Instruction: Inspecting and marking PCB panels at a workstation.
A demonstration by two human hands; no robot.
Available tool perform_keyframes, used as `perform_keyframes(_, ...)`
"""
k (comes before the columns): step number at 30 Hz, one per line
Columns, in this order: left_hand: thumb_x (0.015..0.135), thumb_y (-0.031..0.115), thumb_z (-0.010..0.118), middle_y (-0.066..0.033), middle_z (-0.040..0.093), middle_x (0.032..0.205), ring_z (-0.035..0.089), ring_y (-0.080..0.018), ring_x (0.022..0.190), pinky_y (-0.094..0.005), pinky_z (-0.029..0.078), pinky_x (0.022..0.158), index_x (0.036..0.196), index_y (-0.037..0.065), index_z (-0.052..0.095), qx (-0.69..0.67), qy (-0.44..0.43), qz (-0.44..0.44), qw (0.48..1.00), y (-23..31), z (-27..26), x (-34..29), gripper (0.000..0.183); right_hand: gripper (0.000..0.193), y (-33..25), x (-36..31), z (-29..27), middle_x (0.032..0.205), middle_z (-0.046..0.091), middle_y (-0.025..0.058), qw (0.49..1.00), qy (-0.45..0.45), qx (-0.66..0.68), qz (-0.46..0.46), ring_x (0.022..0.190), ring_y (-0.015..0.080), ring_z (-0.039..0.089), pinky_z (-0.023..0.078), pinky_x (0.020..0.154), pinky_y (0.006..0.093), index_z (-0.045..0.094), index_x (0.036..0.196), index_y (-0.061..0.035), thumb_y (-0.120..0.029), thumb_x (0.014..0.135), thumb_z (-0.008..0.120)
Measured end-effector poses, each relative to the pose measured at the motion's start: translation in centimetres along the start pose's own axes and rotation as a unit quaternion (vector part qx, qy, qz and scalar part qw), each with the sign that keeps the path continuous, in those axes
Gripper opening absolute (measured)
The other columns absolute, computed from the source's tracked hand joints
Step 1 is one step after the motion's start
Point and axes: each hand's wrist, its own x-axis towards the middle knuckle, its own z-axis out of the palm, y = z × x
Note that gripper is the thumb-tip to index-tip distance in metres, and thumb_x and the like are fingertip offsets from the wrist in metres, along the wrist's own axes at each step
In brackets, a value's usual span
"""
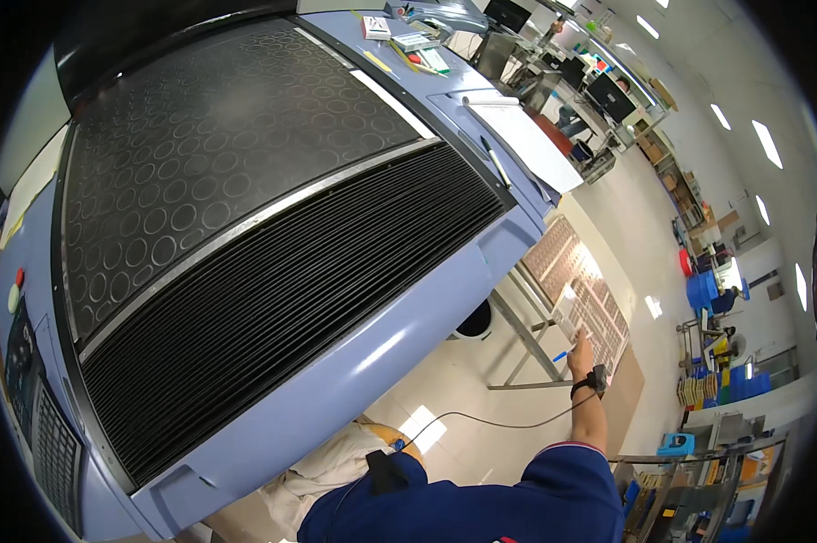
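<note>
My right hand (579,354) reaches out to the right with its fingers closed, over copper-coloured patterned sheets (611,319) on a low stand. A blue, pen-like stick (560,356) pokes out on the left side of the hand. By the fingertips is a small pale sheet (569,309); whether the fingers grip it or only touch it cannot be told. A black strap with a small device (593,380) circles my right wrist, and a cable runs from it. My left hand is not in view.
A large blue-grey machine with a black, ring-marked bed (200,154) and ribbed black cover (300,299) fills the left. On its right ledge lie a paper pad (526,136) and a pen (497,165). A dark bin (475,321) stands beside the metal stand (528,339).
</note>
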Motion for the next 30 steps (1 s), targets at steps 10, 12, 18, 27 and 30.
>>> perform_keyframes(10, 0.104, 0.029, 0.055, -0.0264, 0.070, 0.109, 0.070, -0.0344, 0.097, -0.0419, 0.055, 0.085, 0.116, -0.008, 0.068, -0.179, -0.005, 0.215, 0.960, 7.5, 4.6, 2.7, 0.041, 0.014, -16.7, 7.5, -21.7, 0.085, 0.062, 0.0097, 0.793, 0.383, 0.471, 0.057, 0.079, 0.0208, 0.064, 0.057, 0.080, 0.0416, 0.058, 0.106, 0.0043, -0.009, 0.101, 0.058)
perform_keyframes(12, 0.104, 0.032, 0.053, -0.0274, 0.071, 0.104, 0.070, -0.0359, 0.094, -0.0434, 0.056, 0.083, 0.112, -0.008, 0.069, -0.243, -0.037, 0.260, 0.934, 7.0, 6.8, 3.0, 0.044, 0.015, -24.4, 6.6, -25.4, 0.087, 0.060, 0.0077, 0.717, 0.315, 0.621, 0.035, 0.080, 0.0204, 0.063, 0.059, 0.084, 0.0428, 0.056, 0.107, 0.0053, -0.009, 0.102, 0.057)
perform_keyframes(18, 0.106, 0.026, 0.036, -0.0223, 0.067, 0.122, 0.062, -0.0364, 0.115, -0.0449, 0.044, 0.105, 0.120, -0.009, 0.065, -0.124, -0.047, 0.306, 0.943, 2.4, 7.2, 3.2, 0.048, 0.014, -38.4, 3.8, -27.1, 0.094, 0.064, 0.0078, 0.557, 0.045, 0.822, -0.106, 0.093, 0.0197, 0.069, 0.062, 0.091, 0.0454, 0.055, 0.111, 0.0006, -0.010, 0.102, 0.057)
perform_keyframes(27, 0.106, 0.022, 0.034, -0.0200, 0.070, 0.116, 0.062, -0.0366, 0.113, -0.0474, 0.043, 0.104, 0.109, -0.006, 0.071, -0.146, 0.002, 0.182, 0.972, 4.6, 6.5, 0.8, 0.047, 0.023, -50.6, 0.6, -30.5, 0.112, 0.068, 0.0125, 0.489, -0.147, 0.840, -0.183, 0.105, 0.0242, 0.070, 0.063, 0.087, 0.0393, 0.056, 0.121, -0.0007, -0.013, 0.101, 0.059)
perform_keyframes(30, 0.105, 0.021, 0.035, -0.0204, 0.071, 0.113, 0.063, -0.0373, 0.110, -0.0486, 0.042, 0.104, 0.104, -0.007, 0.071, -0.150, 0.002, 0.185, 0.971, 5.3, 6.2, 0.9, 0.045, 0.023, -53.8, 2.3, -29.4, 0.107, 0.070, 0.0088, 0.617, -0.032, 0.740, -0.267, 0.084, 0.0165, 0.069, 0.057, 0.073, 0.0297, 0.059, 0.116, 0.0028, -0.012, 0.100, 0.063)
